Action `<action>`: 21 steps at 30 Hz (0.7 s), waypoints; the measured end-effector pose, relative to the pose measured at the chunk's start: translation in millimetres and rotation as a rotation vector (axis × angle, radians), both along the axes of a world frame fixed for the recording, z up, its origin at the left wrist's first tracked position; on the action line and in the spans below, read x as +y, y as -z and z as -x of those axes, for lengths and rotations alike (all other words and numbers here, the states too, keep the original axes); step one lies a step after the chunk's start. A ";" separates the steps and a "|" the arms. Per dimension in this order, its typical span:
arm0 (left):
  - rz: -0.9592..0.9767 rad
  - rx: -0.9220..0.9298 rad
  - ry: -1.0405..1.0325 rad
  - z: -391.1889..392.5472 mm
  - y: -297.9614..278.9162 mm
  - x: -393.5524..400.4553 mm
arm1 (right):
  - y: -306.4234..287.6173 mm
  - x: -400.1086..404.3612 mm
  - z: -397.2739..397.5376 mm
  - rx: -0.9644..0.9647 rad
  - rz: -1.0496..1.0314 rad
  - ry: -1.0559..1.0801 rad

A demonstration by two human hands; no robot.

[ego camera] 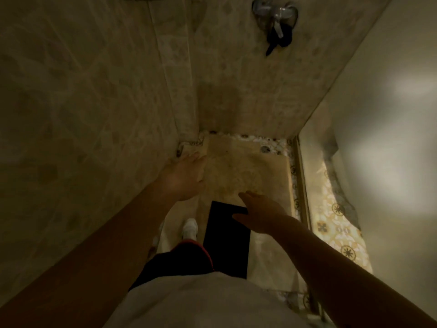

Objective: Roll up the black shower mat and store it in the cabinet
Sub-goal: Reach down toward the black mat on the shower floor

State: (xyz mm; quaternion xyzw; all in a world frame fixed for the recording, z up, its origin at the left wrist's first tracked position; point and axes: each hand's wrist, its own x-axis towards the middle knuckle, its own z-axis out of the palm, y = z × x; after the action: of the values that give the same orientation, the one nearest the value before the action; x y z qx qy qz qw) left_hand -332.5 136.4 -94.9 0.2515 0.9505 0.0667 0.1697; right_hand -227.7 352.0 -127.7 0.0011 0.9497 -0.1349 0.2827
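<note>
Item 1. Flat rectangular black shower mat: lies unrolled on the beige stone shower floor, long side running away from the person, near end hidden behind dark shorts with a red hem. It lies flat and square, so rolling has evidently not begun.

Item 2. Right hand: grip released, fingers spread, palm down over the mat's far right corner. Whether it touches the mat cannot be told. Judged to be reaching for that far edge, the natural place to start a roll toward the body.

Item 3. Left hand: grip released, holding nothing, extended beside the mottled beige tiled wall, well apart from the mat; probably held out for balance while bending.

Item 4. White shoe: planted on the floor just left of the mat, not on it, which leaves the mat free to lift.

Item 5. Chrome wall-mounted shower valve: high on the far wall, a dark cloth-like thing hanging from it; not involved.

Item 6. Patterned yellow-and-white tiled floor strip: beyond the shower's right edge.

Item 7. Cabinet: not in view.
</note>
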 end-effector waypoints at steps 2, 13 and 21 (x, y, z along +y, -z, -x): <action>0.013 0.027 -0.001 45.1 7.0 -1.3 | 5.2 -1.5 42.0 -0.005 -0.007 0.016; 0.113 0.083 0.153 230.8 -12.6 -11.8 | -2.3 6.1 220.5 0.007 -0.001 0.199; 0.072 0.056 0.190 321.4 -15.5 19.9 | 5.3 33.6 310.2 0.006 -0.023 0.215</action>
State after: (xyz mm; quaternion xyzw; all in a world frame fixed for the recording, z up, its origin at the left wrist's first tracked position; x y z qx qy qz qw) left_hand -653.9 156.3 -79.5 0.3361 0.9285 0.0089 0.1575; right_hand -537.9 385.6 -133.1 0.1058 0.9464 -0.1537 0.2638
